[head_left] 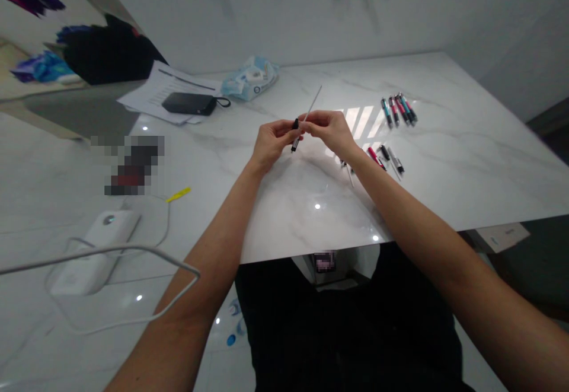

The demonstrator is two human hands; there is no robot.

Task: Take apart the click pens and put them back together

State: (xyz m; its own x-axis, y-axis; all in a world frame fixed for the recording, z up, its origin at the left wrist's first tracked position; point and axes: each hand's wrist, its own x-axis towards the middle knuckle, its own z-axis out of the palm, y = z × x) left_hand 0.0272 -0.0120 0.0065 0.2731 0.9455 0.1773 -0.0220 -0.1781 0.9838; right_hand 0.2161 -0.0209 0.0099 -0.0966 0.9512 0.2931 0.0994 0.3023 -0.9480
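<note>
My left hand (pixel 272 146) and my right hand (pixel 329 132) meet above the white marble table (pixel 466 149), their fingertips close together. My left hand is shut on a black pen barrel (pixel 294 146), which is partly hidden by my fingers. My right hand pinches a thin pen refill (pixel 313 101), whose tip points up and to the right. To the right lies a row of several assembled pens (pixel 399 110) with teal, red and black barrels. Nearer my right wrist are several loose pen parts (pixel 382 159).
At the far left of the table are papers (pixel 169 92), a black power bank (pixel 189 104) with a short cord and a pale blue packet (pixel 250 79). A white device (pixel 95 252) with a white cable and a yellow clip (pixel 178 194) lie left of the table.
</note>
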